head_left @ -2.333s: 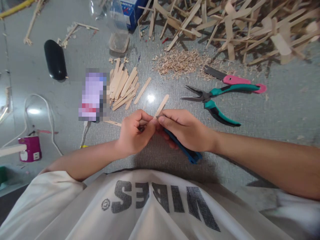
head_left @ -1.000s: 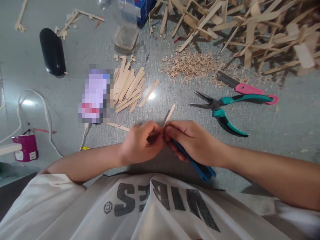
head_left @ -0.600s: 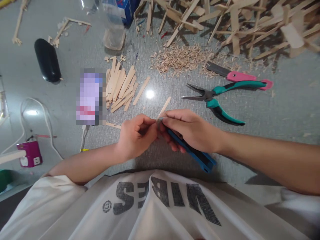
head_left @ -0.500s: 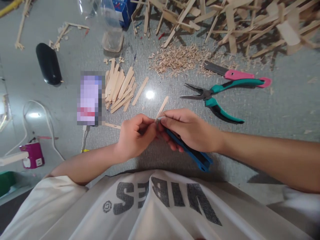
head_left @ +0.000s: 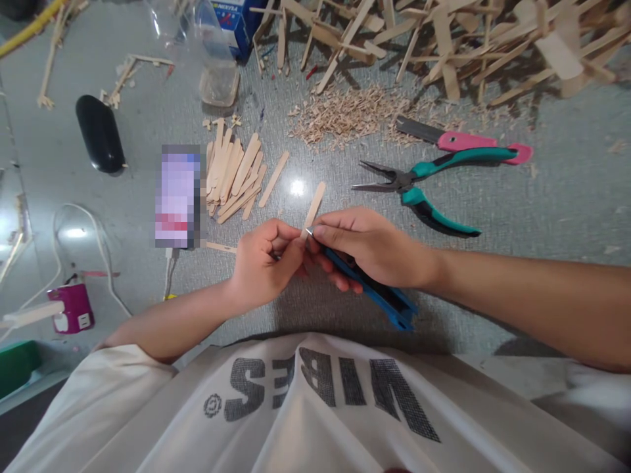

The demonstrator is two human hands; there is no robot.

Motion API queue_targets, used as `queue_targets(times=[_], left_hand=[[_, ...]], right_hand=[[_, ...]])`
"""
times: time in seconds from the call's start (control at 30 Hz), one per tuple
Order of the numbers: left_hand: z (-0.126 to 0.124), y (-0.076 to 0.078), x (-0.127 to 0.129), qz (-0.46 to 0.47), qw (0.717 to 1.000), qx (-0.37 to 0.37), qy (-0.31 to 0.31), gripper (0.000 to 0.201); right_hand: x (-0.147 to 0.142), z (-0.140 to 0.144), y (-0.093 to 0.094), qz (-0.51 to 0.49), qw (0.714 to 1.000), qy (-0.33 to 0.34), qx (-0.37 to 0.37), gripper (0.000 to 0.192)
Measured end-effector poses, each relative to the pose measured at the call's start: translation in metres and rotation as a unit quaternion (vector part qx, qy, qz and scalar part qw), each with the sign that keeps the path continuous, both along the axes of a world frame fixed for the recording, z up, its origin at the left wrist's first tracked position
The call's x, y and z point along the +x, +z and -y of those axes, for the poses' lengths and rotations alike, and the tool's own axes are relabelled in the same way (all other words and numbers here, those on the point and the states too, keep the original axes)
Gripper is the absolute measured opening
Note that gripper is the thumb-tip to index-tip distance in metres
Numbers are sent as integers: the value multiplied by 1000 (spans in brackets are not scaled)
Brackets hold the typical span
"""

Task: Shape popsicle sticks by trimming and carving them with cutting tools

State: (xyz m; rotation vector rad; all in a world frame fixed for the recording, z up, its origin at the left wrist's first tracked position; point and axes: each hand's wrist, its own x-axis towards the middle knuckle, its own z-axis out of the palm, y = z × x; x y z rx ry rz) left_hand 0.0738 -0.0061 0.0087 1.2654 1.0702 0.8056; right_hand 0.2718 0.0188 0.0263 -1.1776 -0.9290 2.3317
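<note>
A flat wooden craft stick [head_left: 315, 202] is pinched between the thumb and fingers of my left hand [head_left: 266, 259], its rounded end pointing away from me. My right hand [head_left: 377, 249] is closed around a blue utility knife [head_left: 392, 305]. The knife's short metal tip shows beyond the right thumb, touching or very near the stick. The stick's lower end is hidden by my fingers, and much of the knife lies under my right hand.
Loose craft sticks [head_left: 231, 171] lie beside a phone [head_left: 175, 197] on a cable. Wood shavings [head_left: 345, 115], teal-handled pliers [head_left: 414, 187] and a pink-handled cutter [head_left: 466, 140] lie beyond my hands. Assembled sticks [head_left: 444, 52] cover the back right. A black case [head_left: 100, 135] sits left.
The stick now shows more of its broad face and leans slightly further left. The knife tip is more visible against it. Both hands stay in nearly the same place; the view shifts slightly.
</note>
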Motion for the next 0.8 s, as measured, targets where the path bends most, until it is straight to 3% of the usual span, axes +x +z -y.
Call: queue_targets(times=[0.43,0.8], left_hand=[[-3,4,-2,-10,1000,-15,-17,24],[0,2,1,16,1000,0,20,24]], right_hand=[[8,-6,-2,-49,998,16,-26,30],[4,1,-1,-29,999,-17,19,30]])
